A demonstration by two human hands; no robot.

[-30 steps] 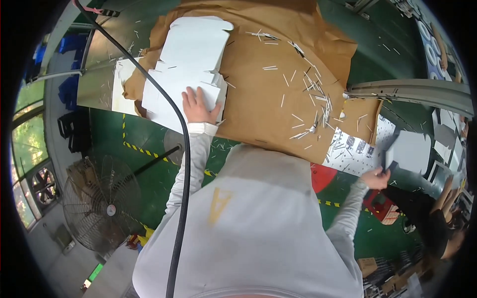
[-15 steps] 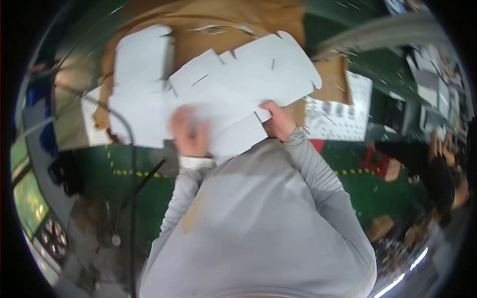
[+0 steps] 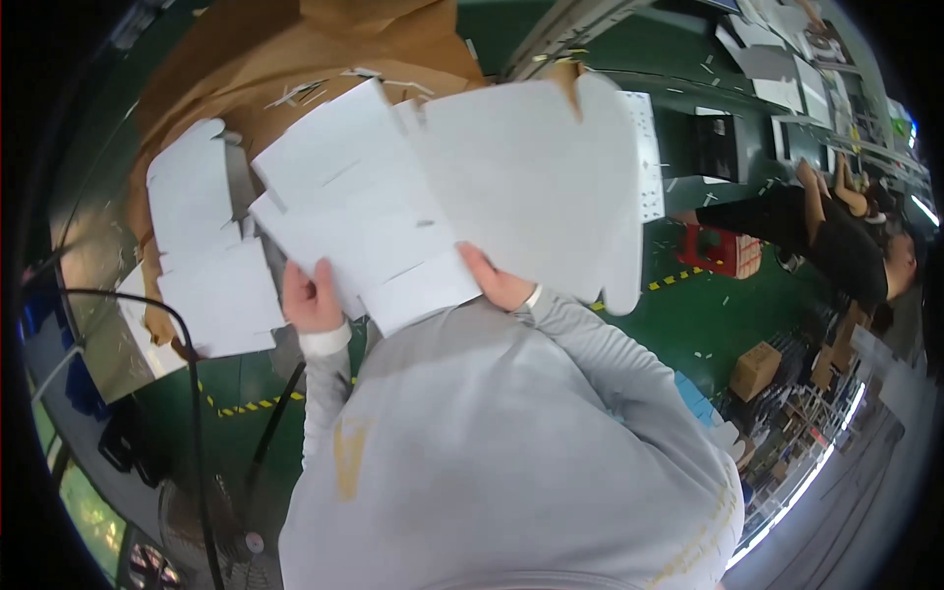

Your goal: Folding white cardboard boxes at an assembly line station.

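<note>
A flat white die-cut cardboard box blank (image 3: 354,202), with slots and tabs along its edges, lies across the work surface in front of me. Its right-hand panel (image 3: 531,167) looks larger and stands up toward me. My right hand (image 3: 501,282) grips the near edge, thumb on top and the other fingers hidden underneath. Beside the blank's left edge is my left hand (image 3: 315,300), fingers loosely bent and thumb apart, with nothing seen between them. Further left lies another stack of white box blanks (image 3: 218,295).
Brown wrapping paper (image 3: 305,49) with paper scraps lies beyond the blanks. A black cable (image 3: 192,393) hangs at left. A metal post (image 3: 570,34) rises at the far side. To the right are a red crate (image 3: 708,248), a person in black (image 3: 836,246) and a cardboard box (image 3: 755,371).
The blank has turned, and its right panel has come up and spread toward the right. My left hand has moved off the blank to its left edge. My right hand keeps its grip.
</note>
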